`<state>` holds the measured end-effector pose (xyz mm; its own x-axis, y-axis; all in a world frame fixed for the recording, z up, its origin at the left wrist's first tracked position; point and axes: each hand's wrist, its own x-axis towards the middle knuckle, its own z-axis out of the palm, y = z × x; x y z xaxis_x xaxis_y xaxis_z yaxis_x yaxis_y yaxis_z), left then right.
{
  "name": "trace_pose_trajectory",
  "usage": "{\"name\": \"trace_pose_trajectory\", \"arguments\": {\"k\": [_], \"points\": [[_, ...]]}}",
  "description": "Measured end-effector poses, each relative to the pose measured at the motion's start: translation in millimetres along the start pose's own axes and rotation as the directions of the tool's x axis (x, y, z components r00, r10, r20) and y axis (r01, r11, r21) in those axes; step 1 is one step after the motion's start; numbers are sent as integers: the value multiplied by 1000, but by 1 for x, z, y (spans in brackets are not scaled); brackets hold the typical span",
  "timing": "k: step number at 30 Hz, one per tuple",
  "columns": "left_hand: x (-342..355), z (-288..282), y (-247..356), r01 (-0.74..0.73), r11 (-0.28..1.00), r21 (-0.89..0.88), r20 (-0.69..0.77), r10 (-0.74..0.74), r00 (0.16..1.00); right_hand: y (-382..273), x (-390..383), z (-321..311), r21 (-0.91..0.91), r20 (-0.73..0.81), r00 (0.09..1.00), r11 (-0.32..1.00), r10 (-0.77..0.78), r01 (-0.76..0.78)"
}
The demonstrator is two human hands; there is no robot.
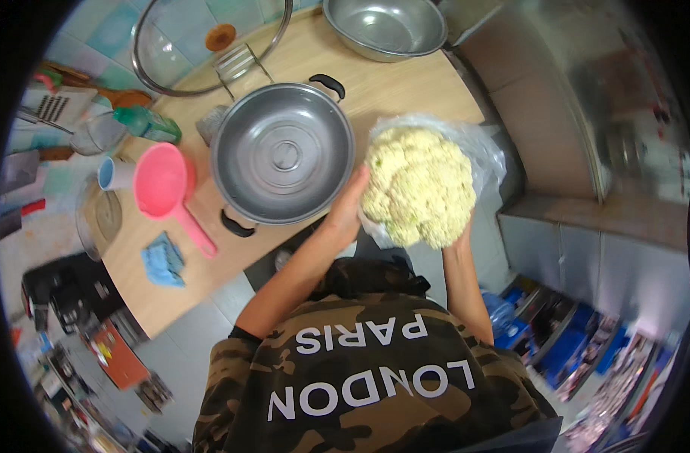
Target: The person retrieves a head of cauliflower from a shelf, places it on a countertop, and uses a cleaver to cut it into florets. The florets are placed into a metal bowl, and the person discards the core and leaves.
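Note:
A large pale cauliflower [416, 185] in a thin clear plastic bag [484, 151] is held between my two hands at the table's front edge. My left hand [348, 200] is closed on its left side, right beside a wide grey pan [281, 147] with black handles. My right hand [458, 230] grips it from the lower right, mostly hidden beneath it. The pan rests on the light wooden table [405, 90].
A pink ladle [160, 181], blue cloth [162, 260], white cup [116, 174] and green bottle [145, 124] lie to the left. A glass lid [171, 45] and metal bowl [382, 26] sit behind. A metal cabinet [548, 113] stands at the right.

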<state>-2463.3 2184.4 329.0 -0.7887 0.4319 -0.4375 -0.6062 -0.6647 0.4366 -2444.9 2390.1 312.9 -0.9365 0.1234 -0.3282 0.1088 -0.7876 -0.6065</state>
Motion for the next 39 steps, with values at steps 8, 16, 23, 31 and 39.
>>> {"name": "trace_pose_trajectory", "arguments": {"k": [8, 16, 23, 31, 39], "points": [[126, 39, 11, -103, 942, 319, -366, 223, 903, -53, 197, -7, -210, -24, 901, 880, 432, -427], [145, 49, -8, -44, 493, 869, -307, 606, 734, -70, 209, -28, -355, -104, 828, 756, 552, -549], [130, 79, -17, 57, -201, 978, 74, 588, 806, -68, 186, -12, -329, -129, 867, 804, 481, -495], [126, 53, 24, -97, 107, 990, -14, 741, 672, -81, 172, 32, -73, 62, 866, 868, 496, -491], [121, 42, 48, -85, 129, 988, -38, 738, 673, -86, 193, -11, -183, -110, 907, 889, 406, -420]]}}
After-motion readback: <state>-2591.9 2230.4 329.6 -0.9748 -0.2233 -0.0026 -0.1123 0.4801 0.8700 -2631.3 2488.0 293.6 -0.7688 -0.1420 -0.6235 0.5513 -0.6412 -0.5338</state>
